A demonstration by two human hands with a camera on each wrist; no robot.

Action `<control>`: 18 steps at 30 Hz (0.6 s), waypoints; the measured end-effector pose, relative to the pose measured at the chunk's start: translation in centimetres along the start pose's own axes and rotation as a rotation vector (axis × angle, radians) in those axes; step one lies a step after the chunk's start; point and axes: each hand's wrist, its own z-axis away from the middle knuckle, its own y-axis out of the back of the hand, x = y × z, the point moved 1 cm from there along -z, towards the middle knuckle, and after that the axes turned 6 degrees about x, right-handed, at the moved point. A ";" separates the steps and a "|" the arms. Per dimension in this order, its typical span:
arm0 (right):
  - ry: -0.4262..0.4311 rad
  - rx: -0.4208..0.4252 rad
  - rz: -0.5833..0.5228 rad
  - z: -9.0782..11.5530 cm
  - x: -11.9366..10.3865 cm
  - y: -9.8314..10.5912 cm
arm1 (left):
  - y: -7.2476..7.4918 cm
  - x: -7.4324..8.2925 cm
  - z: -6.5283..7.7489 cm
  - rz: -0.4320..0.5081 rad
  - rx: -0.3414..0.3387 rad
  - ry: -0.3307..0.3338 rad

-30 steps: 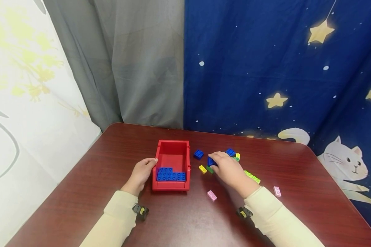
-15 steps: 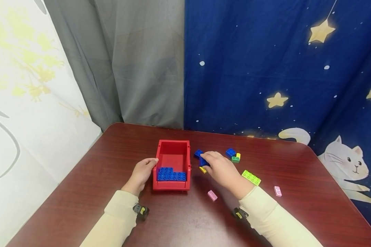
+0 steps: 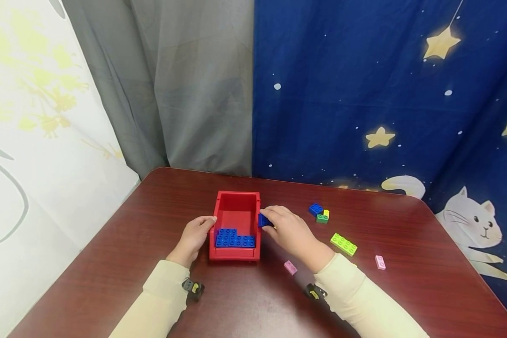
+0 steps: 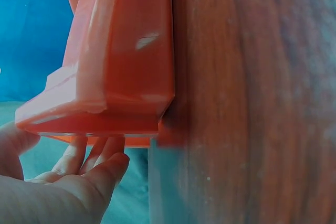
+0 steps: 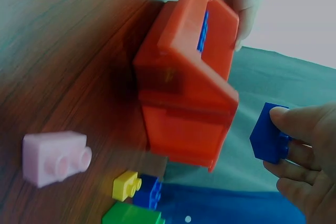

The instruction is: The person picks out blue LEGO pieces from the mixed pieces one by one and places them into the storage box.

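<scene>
A red bin (image 3: pixel 238 201) stands on the table with several blue toy bricks (image 3: pixel 228 241) at its near end. My left hand (image 3: pixel 194 237) holds the bin's left wall by the rim; in the left wrist view its fingers (image 4: pixel 103 151) press against the bin's red side. At the opposite wall, my right hand (image 3: pixel 291 231) pinches a blue toy brick (image 3: pixel 264 220) between thumb and fingers. In the right wrist view this blue brick (image 5: pixel 269 134) is held up off the table, apart from the bin. What the left fingertips touch is partly hidden.
Right of the bin lie a blue brick (image 3: pixel 316 209), a green one (image 3: pixel 322 218), a lime brick (image 3: pixel 344 244) and pink bricks (image 3: pixel 290 267). The right wrist view also shows a yellow brick (image 5: pixel 125 185) beside another blue brick (image 5: pixel 147 192). Curtains hang behind the table.
My right hand has carried the blue brick left to the bin's right wall, uncovering the green and lime bricks and covering the small blue and yellow ones. The left hand stays put.
</scene>
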 end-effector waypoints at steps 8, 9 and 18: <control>0.029 -0.033 -0.009 -0.7 -1.3 -0.7 | 0.1 0.0 0.1 0.003 -0.003 0.009; 0.032 -0.038 -0.014 -0.8 -1.5 -0.7 | 0.1 0.0 0.1 0.002 -0.004 0.009; 0.035 -0.099 -0.025 -1.9 -2.4 -1.3 | 0.1 0.1 0.0 -0.003 -0.002 0.006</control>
